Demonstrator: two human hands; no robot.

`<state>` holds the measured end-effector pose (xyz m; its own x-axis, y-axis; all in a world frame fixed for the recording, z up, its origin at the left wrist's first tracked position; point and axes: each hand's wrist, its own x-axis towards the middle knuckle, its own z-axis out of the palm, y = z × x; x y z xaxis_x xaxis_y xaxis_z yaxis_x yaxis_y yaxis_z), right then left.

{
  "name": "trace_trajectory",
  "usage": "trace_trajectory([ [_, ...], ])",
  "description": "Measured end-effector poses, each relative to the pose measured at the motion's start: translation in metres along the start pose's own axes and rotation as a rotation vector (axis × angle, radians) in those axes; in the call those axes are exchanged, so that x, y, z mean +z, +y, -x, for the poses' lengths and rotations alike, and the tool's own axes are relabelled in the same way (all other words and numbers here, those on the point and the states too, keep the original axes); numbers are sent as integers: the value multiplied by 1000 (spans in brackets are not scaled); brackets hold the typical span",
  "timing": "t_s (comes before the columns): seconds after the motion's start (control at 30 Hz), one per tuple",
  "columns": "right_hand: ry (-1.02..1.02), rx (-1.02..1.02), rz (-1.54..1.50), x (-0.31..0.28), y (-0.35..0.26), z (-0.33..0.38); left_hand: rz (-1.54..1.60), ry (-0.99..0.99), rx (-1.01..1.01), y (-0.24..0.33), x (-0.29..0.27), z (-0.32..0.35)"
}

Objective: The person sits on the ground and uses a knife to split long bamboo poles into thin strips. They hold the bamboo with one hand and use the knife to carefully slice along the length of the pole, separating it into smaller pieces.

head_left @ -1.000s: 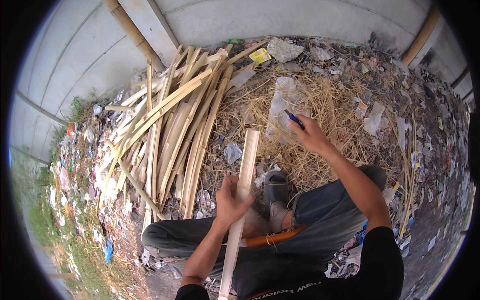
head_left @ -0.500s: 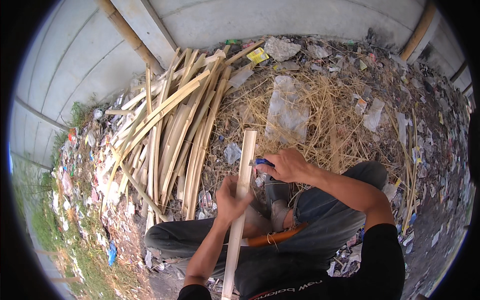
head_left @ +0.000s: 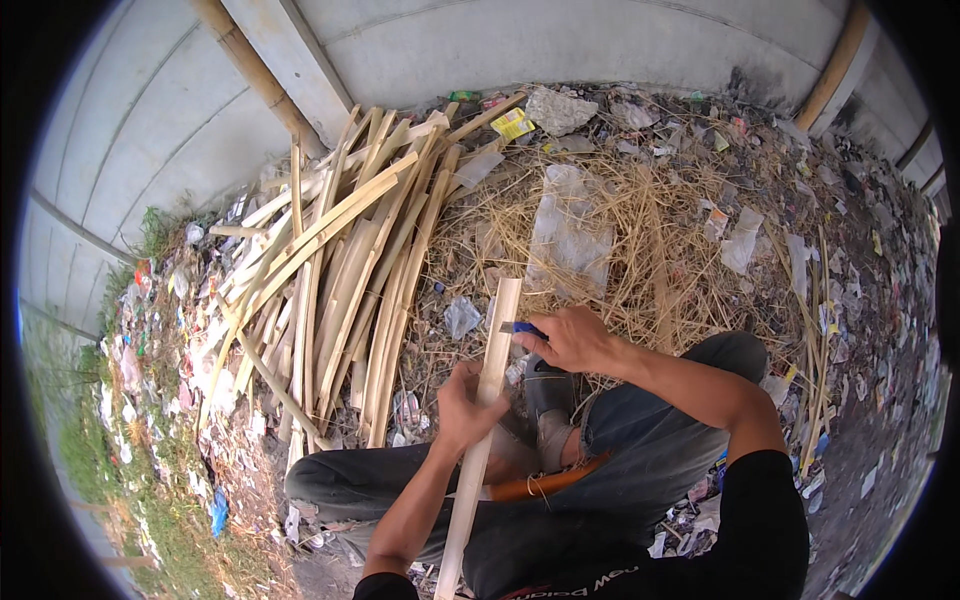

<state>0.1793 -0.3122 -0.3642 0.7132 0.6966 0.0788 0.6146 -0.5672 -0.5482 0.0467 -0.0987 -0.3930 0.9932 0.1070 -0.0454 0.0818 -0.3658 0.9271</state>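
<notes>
Head view: two hands found, both the wearer's, both occupied. Left hand: closed round one strip, pale and flat, some way below its far end. Right hand: closed on one knife, blue-handled. The knife's blade lies against the upper part of the strip; depth of any cut cannot be told. The strip slants across the lap, its near end running out of view, its far end above the ground.

Two bent legs noted, one to each side. Between them: one shoe, grey, and one orange piece, kind not determined.

One pile of similar pale lengths occupies the ground to the left, reaching toward its far edge; members overlap and cannot be counted exactly, though well over ten show. One clear sheet lies flat among straw, ahead of the right hand.

Along the ground's far edge, below one wall: one rock, and one yellow wrapper just beside it. Two poles lean at the wall, left and right.
</notes>
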Motion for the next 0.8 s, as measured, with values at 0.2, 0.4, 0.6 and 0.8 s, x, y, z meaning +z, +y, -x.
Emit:
trace_trajectory([
  [0.2, 129, 237, -66, -14, 42, -29, 57, -36, -91, -9, -2, 6],
  [0.4, 219, 221, -196, -7, 31, -11, 121, -89, 4, -14, 2, 5],
  [0.6, 135, 78, -90, -7, 9, 3, 329, -115, -18, -20, -2, 0],
  [0.8, 29, -10, -131, 6, -17, 8, 429, -180, -132, -10, -7, 0],
])
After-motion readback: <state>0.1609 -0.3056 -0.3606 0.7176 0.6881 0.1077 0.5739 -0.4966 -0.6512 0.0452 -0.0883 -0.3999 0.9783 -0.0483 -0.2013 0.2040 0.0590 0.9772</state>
